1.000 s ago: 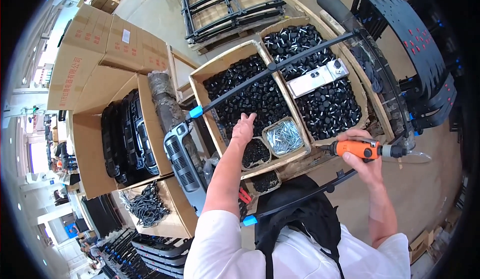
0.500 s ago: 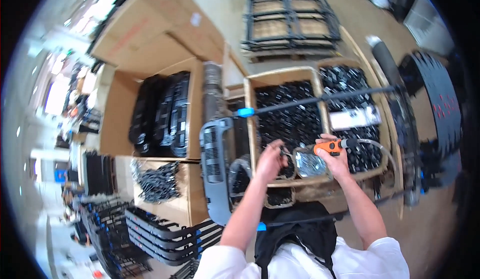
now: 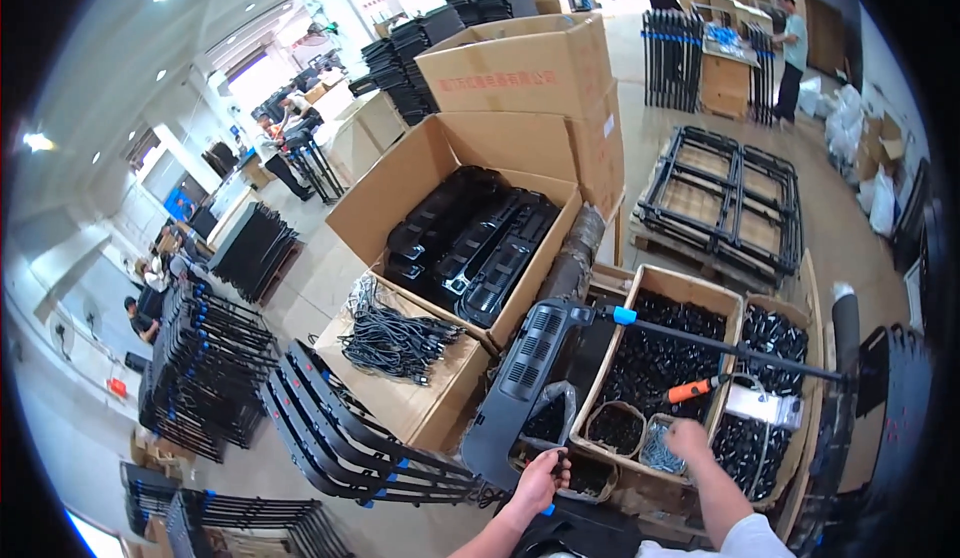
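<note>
Cable box (image 3: 400,378): open brown carton, tangled black cords heaped inside.
Left hand (image 3: 538,480): fingers curled round the lower edge of the dark plastic panel (image 3: 520,388) — long, ribbed with vent slots, leaning upright.
Right hand (image 3: 688,440): closed, over a small tub of silvery screws (image 3: 655,450); orange-handled screwdriver (image 3: 695,390) just above, apart.
Big carton (image 3: 480,248): glossy black mouldings stacked.

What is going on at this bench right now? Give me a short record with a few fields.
Place: a workshop floor with open cardboard boxes
Left hand: grips the lower edge of a dark grey plastic panel
Right hand: over a small tub of screws, empty as far as shows
Orange screwdriver: lies on the black parts, apart from both hands
Black rod with blue cap: spans the parts box
Behind: box of black panels
</note>
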A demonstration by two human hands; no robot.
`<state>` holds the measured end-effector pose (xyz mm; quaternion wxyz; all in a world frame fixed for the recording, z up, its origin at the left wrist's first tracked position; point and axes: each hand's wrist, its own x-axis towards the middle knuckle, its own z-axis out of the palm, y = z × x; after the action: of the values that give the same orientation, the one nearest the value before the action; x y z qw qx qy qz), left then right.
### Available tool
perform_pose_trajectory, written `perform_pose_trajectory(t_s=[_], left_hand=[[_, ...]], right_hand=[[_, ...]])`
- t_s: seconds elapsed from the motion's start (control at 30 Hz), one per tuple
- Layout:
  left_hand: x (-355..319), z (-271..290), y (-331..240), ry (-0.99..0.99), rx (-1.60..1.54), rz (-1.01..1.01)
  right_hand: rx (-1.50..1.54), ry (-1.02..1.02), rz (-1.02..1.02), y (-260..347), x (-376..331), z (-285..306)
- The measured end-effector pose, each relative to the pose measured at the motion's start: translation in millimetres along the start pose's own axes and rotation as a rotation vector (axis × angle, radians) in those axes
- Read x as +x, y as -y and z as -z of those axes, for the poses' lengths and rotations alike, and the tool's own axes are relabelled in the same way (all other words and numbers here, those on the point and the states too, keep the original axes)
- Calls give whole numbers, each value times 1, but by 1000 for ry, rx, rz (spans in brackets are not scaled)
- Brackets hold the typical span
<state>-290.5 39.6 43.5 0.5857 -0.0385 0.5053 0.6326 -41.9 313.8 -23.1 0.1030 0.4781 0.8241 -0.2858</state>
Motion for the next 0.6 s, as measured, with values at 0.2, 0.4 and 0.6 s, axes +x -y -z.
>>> perform_pose_trajectory(t_s=[0.2,0.4,0.6], left_hand=[[24,-4,11,120,258,127],[33,-7,11,172,334,202],[32,0,8,152,260,226]], right_hand=[[-322,-65,12,-22,-5,-62],[-231,169,42,-25,4,-52],[-297,57,138,-27,0,-66]])
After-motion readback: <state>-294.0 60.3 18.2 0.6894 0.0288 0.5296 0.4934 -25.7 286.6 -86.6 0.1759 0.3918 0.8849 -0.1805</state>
